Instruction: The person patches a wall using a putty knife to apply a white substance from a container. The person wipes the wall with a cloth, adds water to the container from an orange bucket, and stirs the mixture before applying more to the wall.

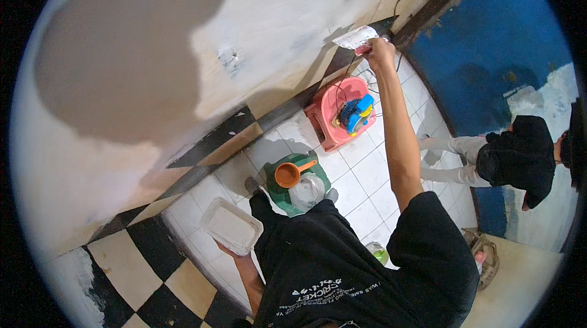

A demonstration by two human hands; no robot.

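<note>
At full stretch, my right hand (381,53) is closed on the red handle of a putty knife (356,38). Its wide blade is coated white and lies close to the wall (269,28); whether it touches cannot be made out. A rectangular white plastic tub (249,247), with a pale layer inside, rests in my left hand (233,251) at the lower left. The tub hides most of the left fingers, which grip it from beneath. Between the two hands, the wall carries a rough whitish patch (230,59).
A pink plastic stool (313,121) by the wall bears a blue and yellow device (358,114). Near my feet, an orange dipper (286,175) and a clear plastic bag (307,191) sit on something green (278,196). A person in black (520,157) stands right, by a blue wall (471,53).
</note>
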